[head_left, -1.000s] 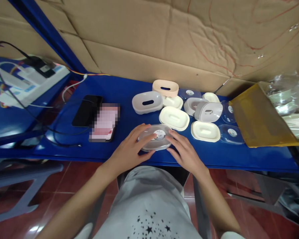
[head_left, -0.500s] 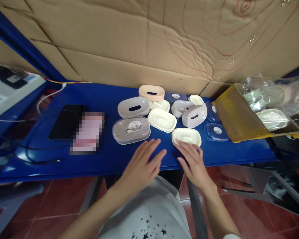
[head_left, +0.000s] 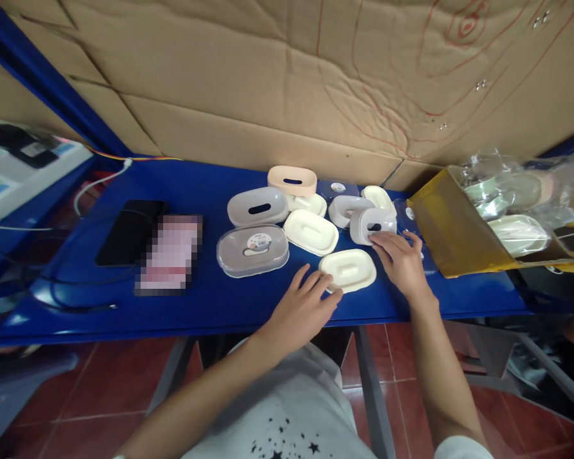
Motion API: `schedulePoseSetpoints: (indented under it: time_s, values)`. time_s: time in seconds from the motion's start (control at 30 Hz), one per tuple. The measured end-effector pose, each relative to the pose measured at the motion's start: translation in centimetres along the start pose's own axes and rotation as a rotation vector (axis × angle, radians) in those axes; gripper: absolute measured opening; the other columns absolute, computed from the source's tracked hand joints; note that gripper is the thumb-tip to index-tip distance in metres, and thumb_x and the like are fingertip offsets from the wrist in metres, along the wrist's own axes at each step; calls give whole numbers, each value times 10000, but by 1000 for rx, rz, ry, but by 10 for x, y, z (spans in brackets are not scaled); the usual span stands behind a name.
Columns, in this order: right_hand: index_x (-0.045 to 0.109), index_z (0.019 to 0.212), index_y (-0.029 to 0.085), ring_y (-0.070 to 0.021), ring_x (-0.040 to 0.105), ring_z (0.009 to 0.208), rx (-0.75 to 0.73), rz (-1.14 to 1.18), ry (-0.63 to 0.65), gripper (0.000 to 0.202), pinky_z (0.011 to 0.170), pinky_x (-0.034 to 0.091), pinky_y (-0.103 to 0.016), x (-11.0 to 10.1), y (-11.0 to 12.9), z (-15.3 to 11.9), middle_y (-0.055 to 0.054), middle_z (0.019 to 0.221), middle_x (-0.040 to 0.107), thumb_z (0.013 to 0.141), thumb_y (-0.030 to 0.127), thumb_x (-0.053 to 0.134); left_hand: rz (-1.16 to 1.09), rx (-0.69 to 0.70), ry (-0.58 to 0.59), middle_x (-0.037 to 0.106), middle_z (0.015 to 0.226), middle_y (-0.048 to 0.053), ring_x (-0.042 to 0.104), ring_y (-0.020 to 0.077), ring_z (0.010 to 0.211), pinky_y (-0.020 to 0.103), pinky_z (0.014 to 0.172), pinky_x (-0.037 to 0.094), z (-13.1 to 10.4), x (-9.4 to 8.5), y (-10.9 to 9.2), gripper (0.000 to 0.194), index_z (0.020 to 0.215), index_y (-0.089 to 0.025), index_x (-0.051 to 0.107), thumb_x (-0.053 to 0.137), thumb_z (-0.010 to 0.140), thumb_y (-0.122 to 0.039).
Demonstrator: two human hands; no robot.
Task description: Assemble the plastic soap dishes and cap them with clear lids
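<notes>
My left hand [head_left: 307,305] has its fingers spread, with fingertips against the left edge of a cream oval tray [head_left: 351,271] that has a raised bar in its middle. My right hand [head_left: 402,260] pinches the front rim of a small light grey oval box [head_left: 361,227] with a slot in its bottom. Behind it another grey slotted box [head_left: 347,209] lies partly covered. A second cream tray [head_left: 310,231] is left of the first. Farther left are a grey oval box with a clear, labelled lid [head_left: 236,250], a larger grey slotted box [head_left: 242,207] and a peach one [head_left: 291,179].
Clear labelled lids [head_left: 337,189] lie at the back and right, partly hidden by my right hand. A cardboard carton [head_left: 440,229] with bagged containers stands at the right. A black phone-like slab [head_left: 122,239], a blurred-out screen [head_left: 172,252] and cables occupy the left of the blue table [head_left: 210,306].
My right hand has left the front cream tray and moved right to the small grey box, which has tilted. My left hand has come right to the tray, which has shifted left and nearer.
</notes>
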State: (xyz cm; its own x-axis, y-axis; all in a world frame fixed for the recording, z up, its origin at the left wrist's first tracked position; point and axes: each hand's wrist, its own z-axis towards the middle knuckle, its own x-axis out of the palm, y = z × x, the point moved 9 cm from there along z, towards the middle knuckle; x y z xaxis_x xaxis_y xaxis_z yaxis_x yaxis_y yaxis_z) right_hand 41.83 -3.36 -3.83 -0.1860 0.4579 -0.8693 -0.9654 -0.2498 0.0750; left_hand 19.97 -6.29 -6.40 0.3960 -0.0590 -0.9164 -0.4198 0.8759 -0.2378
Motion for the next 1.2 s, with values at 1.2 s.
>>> schedulePoseSetpoints:
  time_s: [1.2]
  values:
    - [667, 1440, 210, -359, 620, 1411, 202, -129, 118, 429, 1153, 479, -592, -11, -22, -17, -161, 1517, 661, 1106, 436, 522, -66, -133, -214, 476, 1592, 263, 590, 406, 1423, 559, 1063, 622, -54, -33, 35, 301, 1157, -162, 604, 619, 1075, -452]
